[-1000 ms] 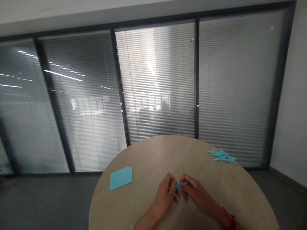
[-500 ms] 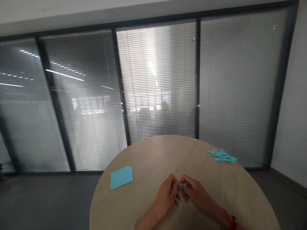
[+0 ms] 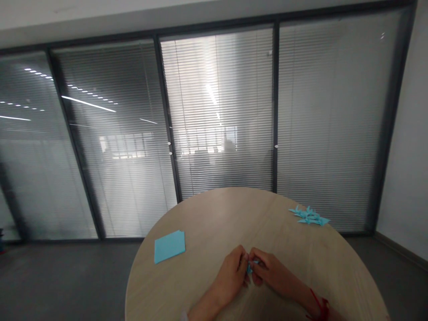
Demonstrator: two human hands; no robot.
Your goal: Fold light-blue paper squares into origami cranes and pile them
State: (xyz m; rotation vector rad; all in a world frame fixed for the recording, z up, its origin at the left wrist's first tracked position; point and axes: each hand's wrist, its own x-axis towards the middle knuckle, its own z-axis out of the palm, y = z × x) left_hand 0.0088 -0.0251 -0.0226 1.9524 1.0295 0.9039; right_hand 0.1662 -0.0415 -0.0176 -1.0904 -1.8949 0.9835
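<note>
A small piece of folded blue paper (image 3: 249, 269) is pinched between my two hands, above the near middle of the round table. My left hand (image 3: 233, 269) grips its left side with thumb and fingers closed. On the other side, my right hand (image 3: 266, 267) holds it between bent fingers and thumb. Most of the paper is hidden by the fingers, so its exact shape does not show. A stack of blue paper sheets (image 3: 169, 247) lies to the left of my hands. Several folded blue paper cranes (image 3: 310, 216) are heaped at the far right.
The round wooden table (image 3: 214, 218) has its curved edge around the work area. Behind it stands a glass partition with blinds (image 3: 220, 111) in dark frames. Grey floor (image 3: 76, 276) shows at the left, and a white wall (image 3: 406, 156) is at the right.
My hands have moved slightly down and stay close together on the folded paper. The stack and the cranes have not moved on the table.
</note>
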